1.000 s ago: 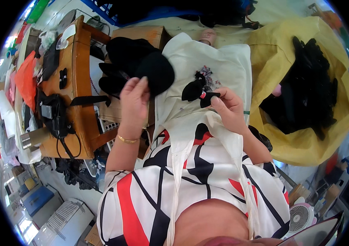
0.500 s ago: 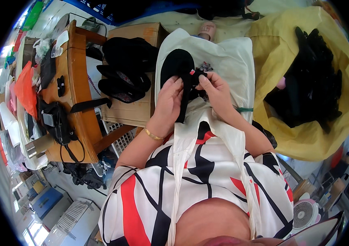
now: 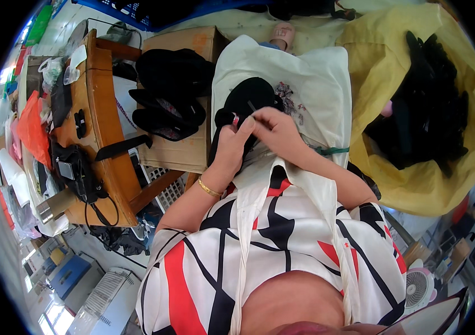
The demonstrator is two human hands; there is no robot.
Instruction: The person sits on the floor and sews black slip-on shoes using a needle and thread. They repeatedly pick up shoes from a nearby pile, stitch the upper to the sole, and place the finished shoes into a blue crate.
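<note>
- The left hand [image 3: 231,144] and the right hand [image 3: 275,129] meet over a black piece [image 3: 248,100] that lies on a white cloth [image 3: 315,84] on the person's lap.
- The left hand is closed on the lower edge of the black piece; the right hand pinches it from the other side, and the fingertips of both hands touch.
- Whether something small is between the fingertips, one cannot tell.
- A small dark patterned bit [image 3: 289,95] lies on the white cloth just beside the black piece.
- To the left, a cardboard box [image 3: 179,151] carries a pile of black pieces [image 3: 170,92].
- Further left stands a wooden table [image 3: 103,111] with a black device [image 3: 73,170] and an orange bag [image 3: 31,131] on it.
- To the right, a yellow bag [image 3: 433,184] holds a heap of black items [image 3: 427,111], well apart from the hands.
- A small fan [image 3: 419,287] is in the lower right corner.
</note>
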